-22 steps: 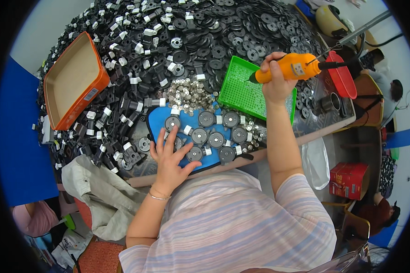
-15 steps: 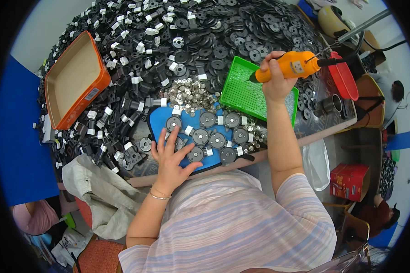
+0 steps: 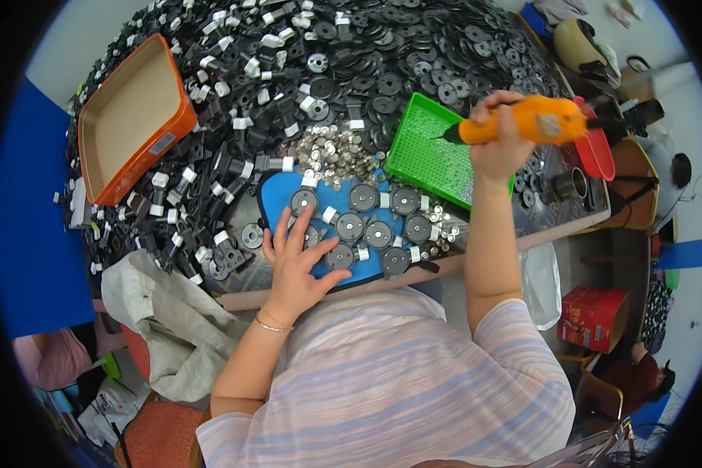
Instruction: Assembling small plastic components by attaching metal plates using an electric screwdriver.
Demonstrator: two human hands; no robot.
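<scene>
Gripped in my right hand [image 3: 501, 144] is an orange electric screwdriver [image 3: 542, 121], held sideways with its dark tip over a green perforated tray [image 3: 429, 117]. Small bits in the tray are too fine to name. My left hand [image 3: 295, 265] rests with fingers spread on the near left part of a blue mat [image 3: 277, 195]. Its fingertips touch or hover at the round black wheels with white stems, one of them a wheel [image 3: 303, 203] at the mat's left. Several more such wheels [image 3: 349, 227] lie to the right of that hand.
A heap of black discs [image 3: 382, 78] and black parts with white stems covers the far table. Silver metal caps [image 3: 331, 156] are piled behind the mat. An orange box [image 3: 132, 117] stands left; a red tray [image 3: 597, 152] and a metal cup [image 3: 569, 184] stand right.
My right hand and the screwdriver have shifted slightly right and down, with the tip still over the green tray. My left hand stays spread over the wheels.
</scene>
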